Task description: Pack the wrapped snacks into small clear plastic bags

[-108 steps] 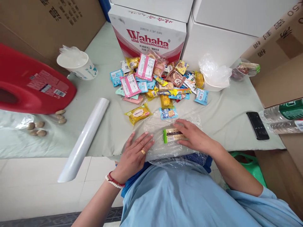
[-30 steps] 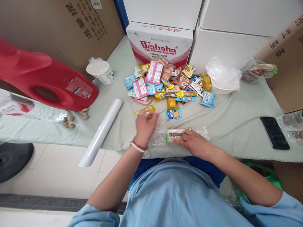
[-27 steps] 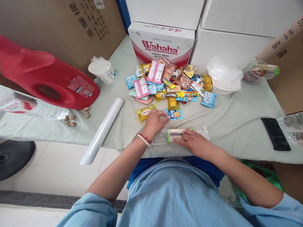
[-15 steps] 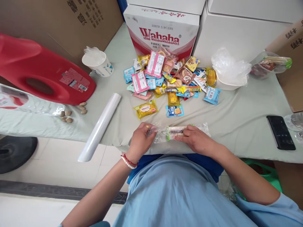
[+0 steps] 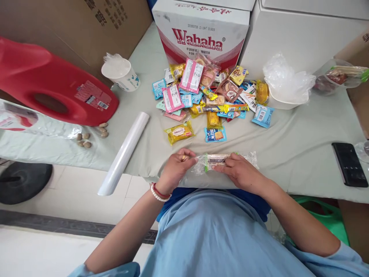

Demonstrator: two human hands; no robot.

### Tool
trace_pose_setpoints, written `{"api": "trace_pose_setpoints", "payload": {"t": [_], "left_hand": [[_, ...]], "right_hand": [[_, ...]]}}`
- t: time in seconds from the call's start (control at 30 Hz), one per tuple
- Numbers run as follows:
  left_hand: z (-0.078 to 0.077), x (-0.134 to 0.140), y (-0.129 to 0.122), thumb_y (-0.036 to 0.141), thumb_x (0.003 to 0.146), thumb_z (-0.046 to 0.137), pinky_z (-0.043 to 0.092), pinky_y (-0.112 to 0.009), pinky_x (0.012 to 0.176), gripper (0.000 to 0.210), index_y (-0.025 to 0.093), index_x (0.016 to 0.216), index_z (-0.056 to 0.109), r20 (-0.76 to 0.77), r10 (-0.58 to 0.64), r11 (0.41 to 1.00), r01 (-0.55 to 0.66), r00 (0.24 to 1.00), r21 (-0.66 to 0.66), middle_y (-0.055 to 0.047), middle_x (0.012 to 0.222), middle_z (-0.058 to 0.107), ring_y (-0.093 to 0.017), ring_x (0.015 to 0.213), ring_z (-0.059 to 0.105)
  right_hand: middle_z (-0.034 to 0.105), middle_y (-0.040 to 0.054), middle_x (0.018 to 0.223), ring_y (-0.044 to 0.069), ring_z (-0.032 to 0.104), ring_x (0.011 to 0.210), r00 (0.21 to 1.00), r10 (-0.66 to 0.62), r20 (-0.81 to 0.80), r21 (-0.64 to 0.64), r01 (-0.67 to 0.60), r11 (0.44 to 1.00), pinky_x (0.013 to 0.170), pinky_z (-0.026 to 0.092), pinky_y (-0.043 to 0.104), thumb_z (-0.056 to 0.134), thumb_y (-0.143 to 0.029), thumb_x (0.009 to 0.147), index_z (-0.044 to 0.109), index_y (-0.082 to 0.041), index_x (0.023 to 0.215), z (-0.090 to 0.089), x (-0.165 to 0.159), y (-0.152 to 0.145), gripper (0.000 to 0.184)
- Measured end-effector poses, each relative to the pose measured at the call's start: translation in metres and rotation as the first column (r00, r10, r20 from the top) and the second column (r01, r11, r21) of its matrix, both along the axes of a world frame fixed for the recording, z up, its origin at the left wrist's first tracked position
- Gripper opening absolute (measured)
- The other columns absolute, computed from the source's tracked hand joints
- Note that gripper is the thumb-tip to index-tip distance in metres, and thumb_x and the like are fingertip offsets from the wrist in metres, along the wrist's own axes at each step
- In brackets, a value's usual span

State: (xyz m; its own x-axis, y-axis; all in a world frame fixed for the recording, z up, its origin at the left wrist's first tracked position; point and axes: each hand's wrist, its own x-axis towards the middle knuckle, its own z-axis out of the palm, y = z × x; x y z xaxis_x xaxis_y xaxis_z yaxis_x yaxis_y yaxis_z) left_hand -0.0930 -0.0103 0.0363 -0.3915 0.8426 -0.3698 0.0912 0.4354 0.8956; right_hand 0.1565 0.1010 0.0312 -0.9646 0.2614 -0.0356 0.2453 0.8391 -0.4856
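Near the table's front edge lies a small snack pack (image 5: 211, 159) with bright green ends and a pale, dark-striped middle. Clear plastic film (image 5: 198, 166) surrounds it and sticks out past both ends. My left hand (image 5: 175, 169) pinches the film at the left end, thumb and forefinger together. My right hand (image 5: 240, 171) is closed over the right part of the pack, its fingers pressing on it and hiding that part. Just beyond lie a yellow cake packet (image 5: 179, 133) and a small blue packet (image 5: 215, 134).
A heap of wrapped snacks (image 5: 206, 92) lies before the Wahaha box (image 5: 198, 36). To the left are a film roll (image 5: 124, 154), a paper cup (image 5: 122, 75), a red jug (image 5: 95, 98) and several nuts (image 5: 86, 144). To the right are a white bowl (image 5: 285, 102) and a phone (image 5: 349, 164).
My left hand has shifted slightly right, its thumb and forefinger now drawn together at the film's left end. My right hand stays on the pack. The view has shifted slightly.
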Motion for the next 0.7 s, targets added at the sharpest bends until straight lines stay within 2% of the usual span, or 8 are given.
{"api": "trace_pose_setpoints", "payload": {"t": [0.07, 0.13, 0.23, 0.37, 0.47, 0.57, 0.63, 0.7], "left_hand": [[-0.007, -0.005, -0.01, 0.036, 0.07, 0.073, 0.049, -0.029, 0.071, 0.036, 0.022, 0.059, 0.041, -0.073, -0.008, 1.0, 0.006, 0.997, -0.018, -0.003, 0.092, 0.063, -0.017, 0.084, 0.061], [-0.011, -0.006, -0.015, 0.032, 0.066, 0.074, 0.05, -0.028, 0.071, 0.026, 0.022, 0.074, 0.051, -0.119, 0.015, 0.999, -0.019, 0.993, -0.03, -0.003, 0.098, 0.063, -0.017, 0.084, 0.062], [-0.008, -0.005, -0.015, 0.032, 0.065, 0.077, 0.051, -0.029, 0.068, 0.048, 0.022, 0.109, 0.06, -0.165, -0.013, 0.993, -0.007, 0.986, -0.121, -0.003, 0.109, 0.066, -0.014, 0.073, 0.062], [0.013, -0.003, -0.01, 0.035, 0.072, 0.072, 0.044, -0.027, 0.057, 0.026, 0.02, 0.092, 0.064, -0.102, -0.111, 0.974, 0.088, 0.989, -0.21, 0.002, 0.079, 0.065, -0.012, 0.058, 0.056], [0.026, 0.007, -0.003, 0.041, 0.073, 0.075, 0.042, -0.025, 0.054, 0.028, 0.019, 0.087, 0.064, 0.032, -0.048, 0.992, 0.052, 0.998, -0.113, 0.003, 0.075, 0.063, -0.011, 0.056, 0.055], [0.027, 0.031, 0.009, 0.04, 0.077, 0.073, 0.048, -0.026, 0.06, 0.026, 0.018, 0.088, 0.067, 0.168, -0.077, 0.996, 0.083, 0.983, -0.028, 0.001, 0.073, 0.063, -0.013, 0.062, 0.058], [0.023, 0.05, 0.016, 0.032, 0.083, 0.064, 0.055, -0.03, 0.073, 0.022, 0.017, 0.097, 0.071, 0.151, -0.158, 0.987, 0.157, 0.976, 0.021, -0.003, 0.081, 0.067, -0.016, 0.073, 0.064], [0.018, 0.066, 0.018, 0.021, 0.085, 0.055, 0.057, -0.036, 0.087, 0.027, 0.017, 0.104, 0.073, -0.007, -0.288, 0.955, 0.288, 0.958, 0.077, -0.008, 0.098, 0.068, -0.019, 0.09, 0.067]], "right_hand": [[0.061, 0.0072, 0.087, 0.023, 0.043, 0.085, 1.0, -0.008, 0.0, -0.003, 0.008, 1.0, 0.077, 0.033, 0.034, 0.049, -0.015, 0.106, 0.067, -0.029, 0.143, 0.0, 0.0, -0.001, 0.043], [0.061, 0.0071, 0.087, 0.023, 0.043, 0.086, 1.0, -0.01, 0.003, -0.003, 0.01, 1.0, 0.077, 0.034, 0.034, 0.051, -0.014, 0.105, 0.067, -0.03, 0.143, -0.001, 0.001, -0.001, 0.044], [0.061, 0.0071, 0.088, 0.023, 0.044, 0.087, 1.0, -0.01, 0.007, -0.002, 0.01, 1.0, 0.078, 0.035, 0.034, 0.052, -0.014, 0.104, 0.066, -0.031, 0.144, 0.0, 0.001, 0.0, 0.045], [0.06, 0.0069, 0.088, 0.023, 0.043, 0.087, 1.0, -0.002, 0.014, 0.013, 0.002, 1.0, 0.077, 0.034, 0.035, 0.053, -0.013, 0.104, 0.066, -0.031, 0.144, -0.001, 0.001, 0.0, 0.046], [0.06, 0.0067, 0.088, 0.024, 0.043, 0.087, 1.0, -0.002, 0.02, 0.041, 0.001, 0.999, 0.077, 0.034, 0.035, 0.053, -0.01, 0.102, 0.066, -0.032, 0.143, -0.003, 0.001, -0.002, 0.048], [0.059, 0.0069, 0.087, 0.025, 0.044, 0.089, 0.999, -0.015, 0.046, 0.061, 0.012, 0.998, 0.078, 0.036, 0.037, 0.054, -0.009, 0.101, 0.068, -0.031, 0.141, -0.002, -0.001, -0.006, 0.048], [0.06, 0.0078, 0.088, 0.025, 0.045, 0.091, 0.997, -0.027, 0.069, 0.074, 0.022, 0.997, 0.078, 0.037, 0.038, 0.055, -0.011, 0.101, 0.071, -0.027, 0.136, 0.0, -0.001, -0.009, 0.042], [0.06, 0.0091, 0.09, 0.026, 0.046, 0.094, 0.997, -0.04, 0.07, 0.075, 0.034, 0.997, 0.079, 0.04, 0.038, 0.053, -0.011, 0.101, 0.074, -0.024, 0.128, 0.005, 0.001, -0.011, 0.036]]}}
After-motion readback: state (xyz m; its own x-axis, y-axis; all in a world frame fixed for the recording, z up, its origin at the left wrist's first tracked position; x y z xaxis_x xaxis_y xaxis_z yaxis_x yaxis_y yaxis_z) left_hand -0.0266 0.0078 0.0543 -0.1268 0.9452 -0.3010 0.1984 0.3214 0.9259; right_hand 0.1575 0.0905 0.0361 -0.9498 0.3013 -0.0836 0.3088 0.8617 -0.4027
